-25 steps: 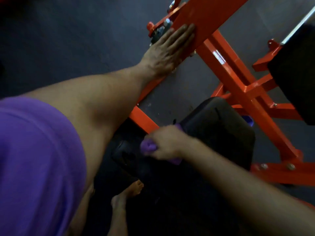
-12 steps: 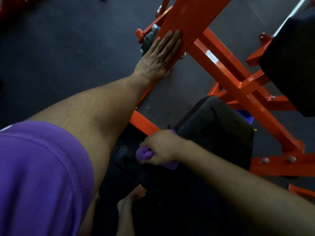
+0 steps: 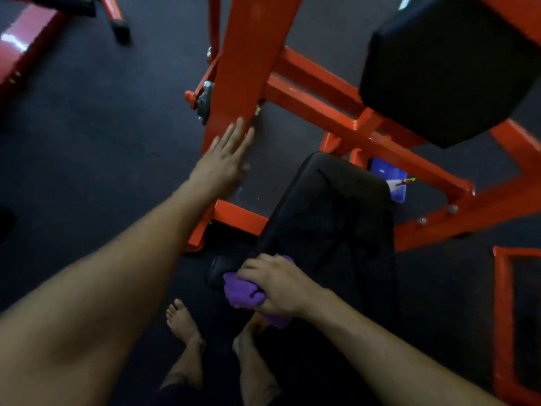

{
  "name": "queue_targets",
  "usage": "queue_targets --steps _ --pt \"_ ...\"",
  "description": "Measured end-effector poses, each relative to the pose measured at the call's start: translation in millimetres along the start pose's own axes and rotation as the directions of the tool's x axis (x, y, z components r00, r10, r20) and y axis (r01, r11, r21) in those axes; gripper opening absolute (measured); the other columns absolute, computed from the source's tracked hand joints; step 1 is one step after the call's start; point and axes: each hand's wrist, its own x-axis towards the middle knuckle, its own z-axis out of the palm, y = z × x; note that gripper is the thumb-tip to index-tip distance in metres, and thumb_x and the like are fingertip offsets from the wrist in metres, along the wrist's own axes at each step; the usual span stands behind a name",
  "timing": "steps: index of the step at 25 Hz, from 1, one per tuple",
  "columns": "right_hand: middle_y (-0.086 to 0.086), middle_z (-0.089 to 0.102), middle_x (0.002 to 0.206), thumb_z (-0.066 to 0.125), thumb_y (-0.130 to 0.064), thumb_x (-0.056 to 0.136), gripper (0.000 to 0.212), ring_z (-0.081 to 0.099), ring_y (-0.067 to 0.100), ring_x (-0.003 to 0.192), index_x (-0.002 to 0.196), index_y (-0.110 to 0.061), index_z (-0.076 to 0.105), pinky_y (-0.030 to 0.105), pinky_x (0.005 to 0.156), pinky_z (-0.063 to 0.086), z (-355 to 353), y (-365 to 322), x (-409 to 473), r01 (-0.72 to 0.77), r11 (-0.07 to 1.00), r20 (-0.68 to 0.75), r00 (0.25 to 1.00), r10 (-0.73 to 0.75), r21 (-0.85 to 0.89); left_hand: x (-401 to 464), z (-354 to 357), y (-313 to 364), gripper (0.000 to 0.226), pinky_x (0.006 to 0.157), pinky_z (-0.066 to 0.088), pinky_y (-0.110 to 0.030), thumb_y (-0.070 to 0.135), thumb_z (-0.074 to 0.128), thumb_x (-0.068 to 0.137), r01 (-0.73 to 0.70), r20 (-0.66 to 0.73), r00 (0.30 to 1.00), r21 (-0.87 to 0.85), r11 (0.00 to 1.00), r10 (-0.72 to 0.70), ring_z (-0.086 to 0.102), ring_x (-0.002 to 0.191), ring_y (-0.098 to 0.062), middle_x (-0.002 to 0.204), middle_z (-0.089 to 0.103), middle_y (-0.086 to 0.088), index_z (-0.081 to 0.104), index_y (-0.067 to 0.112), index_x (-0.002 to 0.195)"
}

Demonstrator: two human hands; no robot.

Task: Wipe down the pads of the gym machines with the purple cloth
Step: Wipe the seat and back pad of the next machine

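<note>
Bunched purple cloth (image 3: 244, 291) against black pad (image 3: 328, 218)

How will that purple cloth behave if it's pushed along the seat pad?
The purple cloth is bunched in folds under the right hand, so it is probably soft and floppy. It should drag rather than roll. The black seat pad looks smooth, so the cloth may slide easily.

Purple cloth (image 3: 246, 291), black pad (image 3: 330, 218), orange frame (image 3: 248, 54).

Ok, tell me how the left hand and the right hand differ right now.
The left hand lies flat with straight fingers against the orange steel frame; the right hand curls round the bunched purple cloth. The left reaches farther out; the right sits lower, on the black padded seat. Both are bare.
</note>
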Motion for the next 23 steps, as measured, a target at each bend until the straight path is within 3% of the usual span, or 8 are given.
queue_targets --steps 3,7,9,13,15,16,20,23 --pt "-0.003 0.061 0.121 0.065 -0.028 0.062 0.06 0.059 0.025 0.103 0.122 -0.026 0.063 0.039 0.083 0.05 12.7 1.3 -54.9 -0.251 0.962 -0.205 0.942 0.268 0.105 -77.9 34.2 38.9 0.072 0.124 0.016 -0.057 0.037 0.04 0.103 -0.08 0.015 0.996 -0.205 0.975 0.085 0.002 0.158 -0.032 0.172 -0.001 -0.014 0.015 0.009 0.164" --pt "-0.002 0.062 0.123 0.081 -0.018 0.047 0.08 0.063 0.023 0.108 0.123 -0.027 0.059 0.038 0.089 0.052 49.0 -10.6 -100.3 -0.425 0.88 -0.381 0.793 0.476 0.212 -142.3 81.3 87.3 0.073 0.127 0.017 -0.054 0.048 0.025 0.099 -0.122 0.2 0.963 -0.27 0.955 0.18 0.001 0.156 -0.024 0.169 0.0 -0.003 0.01 0.012 0.161" --pt "0.0 0.06 0.127 0.082 -0.018 0.049 0.084 0.062 0.025 0.112 0.127 -0.028 0.054 0.041 0.093 0.052 64.9 -6.5 -114.3 -0.493 0.824 -0.405 0.718 0.566 0.279 -150.2 101.7 107.2 0.071 0.127 0.019 -0.053 0.048 0.027 0.101 -0.205 0.176 0.954 -0.217 0.954 0.245 0.004 0.158 -0.023 0.17 0.004 -0.003 0.011 0.014 0.162" --pt "0.007 0.059 0.133 0.066 -0.014 0.056 0.077 0.058 0.032 0.119 0.132 -0.019 0.056 0.044 0.101 0.044 94.2 19.8 -157.8 -0.614 0.655 -0.521 0.42 0.743 0.44 -126.1 119.6 140.4 0.066 0.128 0.012 -0.05 0.043 0.035 0.105 -0.322 0.101 0.939 -0.064 0.944 0.327 0.007 0.16 -0.022 0.172 0.015 -0.008 0.024 0.013 0.163" --pt "0.01 0.055 0.137 0.071 -0.01 0.057 0.078 0.054 0.034 0.125 0.134 -0.016 0.055 0.048 0.101 0.046 107.7 35.6 -182.2 -0.688 0.529 -0.516 0.256 0.817 0.496 -107.4 125.0 155.2 0.065 0.128 0.01 -0.055 0.047 0.035 0.106 -0.334 0.141 0.933 -0.006 0.943 0.332 0.005 0.16 -0.02 0.173 0.013 -0.006 0.025 0.019 0.164" --pt "0.011 0.052 0.141 0.077 -0.01 0.056 0.083 0.051 0.035 0.129 0.136 -0.016 0.053 0.051 0.102 0.045 116.3 40.9 -188.3 -0.724 0.49 -0.493 0.236 0.837 0.486 -102.5 128.8 158.6 0.065 0.127 0.013 -0.058 0.049 0.035 0.105 -0.342 0.142 0.932 0.035 0.939 0.334 0.007 0.16 -0.021 0.173 0.014 -0.005 0.027 0.021 0.164" --pt "0.013 0.044 0.152 0.07 -0.035 0.063 0.082 0.038 0.041 0.141 0.142 -0.024 0.05 0.067 0.109 0.033 149.9 54.1 -163.3 -0.807 0.52 -0.408 0.39 0.825 0.28 -104.2 145.9 149.8 0.066 0.126 0.016 -0.058 0.046 0.04 0.102 -0.352 0.07 0.936 0.137 0.926 0.345 0.013 0.16 -0.021 0.172 0.018 -0.006 0.031 0.022 0.162" --pt "0.012 0.05 0.144 0.082 -0.036 0.058 0.078 0.043 0.042 0.133 0.131 -0.024 0.058 0.067 0.104 0.034 135.3 81.2 -135.6 -0.82 0.536 -0.475 0.396 0.786 0.203 -103.1 151.7 143.0 0.068 0.127 0.012 -0.058 0.044 0.039 0.099 -0.364 0.055 0.931 0.155 0.918 0.36 0.012 0.16 -0.022 0.172 0.017 -0.007 0.031 0.02 0.162"
